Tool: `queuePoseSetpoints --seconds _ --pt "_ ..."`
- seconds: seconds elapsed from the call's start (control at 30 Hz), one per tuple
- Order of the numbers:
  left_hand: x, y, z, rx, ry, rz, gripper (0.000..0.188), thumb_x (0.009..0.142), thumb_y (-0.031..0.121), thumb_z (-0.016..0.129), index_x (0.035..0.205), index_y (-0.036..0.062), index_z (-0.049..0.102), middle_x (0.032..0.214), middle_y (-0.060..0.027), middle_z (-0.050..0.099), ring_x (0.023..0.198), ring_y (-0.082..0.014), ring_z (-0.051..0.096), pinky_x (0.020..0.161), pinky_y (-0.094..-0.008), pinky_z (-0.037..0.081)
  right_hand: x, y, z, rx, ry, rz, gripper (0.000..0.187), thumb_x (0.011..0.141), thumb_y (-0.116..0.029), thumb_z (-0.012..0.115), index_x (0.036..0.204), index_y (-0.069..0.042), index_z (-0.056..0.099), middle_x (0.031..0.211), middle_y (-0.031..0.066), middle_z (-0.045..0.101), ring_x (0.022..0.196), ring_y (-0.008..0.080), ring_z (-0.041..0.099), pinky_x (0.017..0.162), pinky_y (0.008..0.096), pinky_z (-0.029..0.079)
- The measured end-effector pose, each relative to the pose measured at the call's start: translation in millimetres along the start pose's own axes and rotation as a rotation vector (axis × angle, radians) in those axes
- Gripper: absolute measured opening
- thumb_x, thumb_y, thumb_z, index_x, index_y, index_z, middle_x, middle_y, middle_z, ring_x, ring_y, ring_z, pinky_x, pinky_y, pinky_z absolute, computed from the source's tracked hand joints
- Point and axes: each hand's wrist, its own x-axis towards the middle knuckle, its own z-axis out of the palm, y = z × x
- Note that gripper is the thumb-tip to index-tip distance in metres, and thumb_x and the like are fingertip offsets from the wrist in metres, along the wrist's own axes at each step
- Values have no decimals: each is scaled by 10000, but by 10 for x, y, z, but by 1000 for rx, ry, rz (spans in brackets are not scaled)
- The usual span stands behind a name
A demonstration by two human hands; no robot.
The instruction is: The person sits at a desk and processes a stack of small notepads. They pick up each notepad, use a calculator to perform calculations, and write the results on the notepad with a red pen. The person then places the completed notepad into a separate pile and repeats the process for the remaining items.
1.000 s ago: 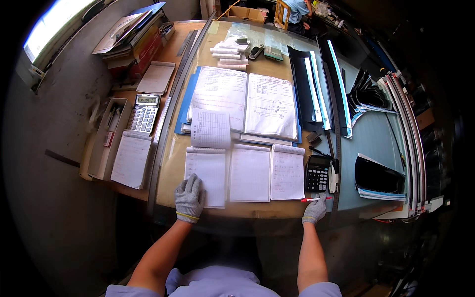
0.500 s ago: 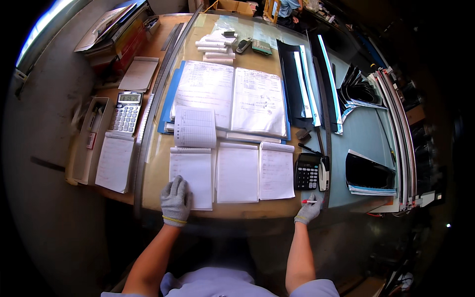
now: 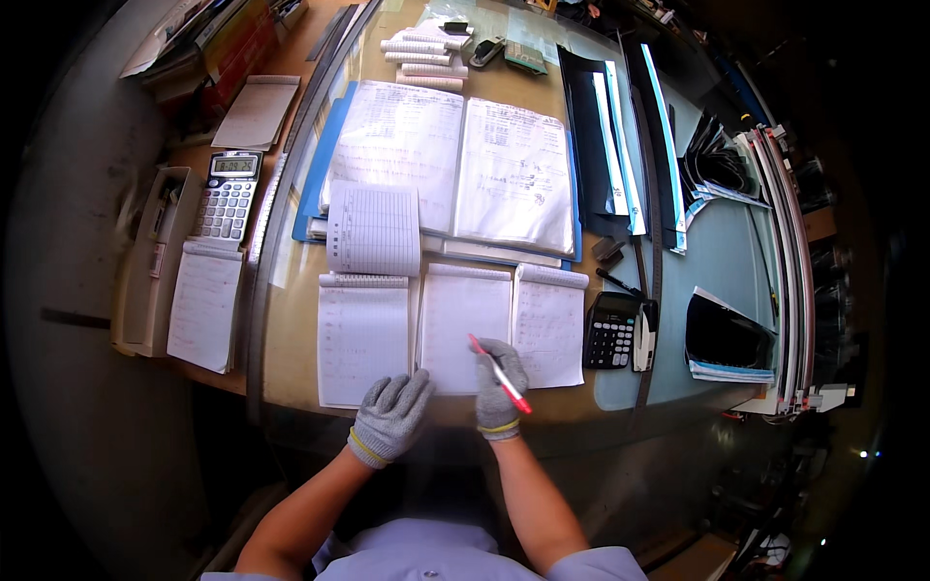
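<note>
My right hand [image 3: 501, 387], in a grey knit glove, holds a red and white pen [image 3: 508, 385] over the lower right part of the middle notepad [image 3: 465, 310]. My gloved left hand [image 3: 390, 418] is open, fingers outstretched, at the lower edges of the left notepad [image 3: 363, 339] and the middle one. Whether its fingertips press on the paper I cannot tell. A third notepad [image 3: 549, 329] lies to the right, its top pages folded back. Above the left pad, a ruled form sheet [image 3: 373, 232] overlaps an open blue folder of written pages [image 3: 513, 174].
A black calculator [image 3: 610, 331] and a stapler [image 3: 644, 339] lie right of the pads. Leftward are a silver calculator [image 3: 231, 197], another notepad [image 3: 205, 305] and a long box [image 3: 160, 261]. Black folders [image 3: 593, 145] stand beyond, and rolled paper slips [image 3: 426, 60] lie at the back.
My right hand has moved left with the pen, from beside the black calculator to the middle notepad. My left hand has slid right, off the left notepad's middle. The view has shifted slightly.
</note>
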Motion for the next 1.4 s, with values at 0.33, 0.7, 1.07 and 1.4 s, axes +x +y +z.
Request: queuePoseSetpoints --seconds 0.33,0.7,1.07,1.4 --pt "104 -31 9 -91 -46 -10 609 759 274 797 1306 46 652 1402 -135 610 1204 -319 590 1050 -487 448 -187 284 252 -44 -117 70 119 936 -88 736 999 0 685 867 95 690 771 176 665 697 314 548" --pt "109 -69 41 -93 -49 -5 573 757 259 788 1275 47 661 1380 -130 621 1198 -319 595 1041 -498 455 -96 278 343 -142 5 -97 83 922 -51 709 875 -20 648 767 68 651 672 146 610 627 311 511" --pt "85 -68 77 -79 -44 -2 556 770 264 785 1273 61 667 1376 -125 626 1185 -324 599 1027 -499 465 -150 501 344 -180 -54 -5 109 948 -65 700 894 -12 622 768 44 618 689 104 556 636 289 492" --pt "105 -78 71 -109 -36 9 568 755 243 784 1271 38 663 1361 -141 631 1164 -328 606 1019 -494 469 -126 465 331 -250 -51 -8 112 948 -29 681 874 -22 597 774 4 591 704 77 523 629 272 467"
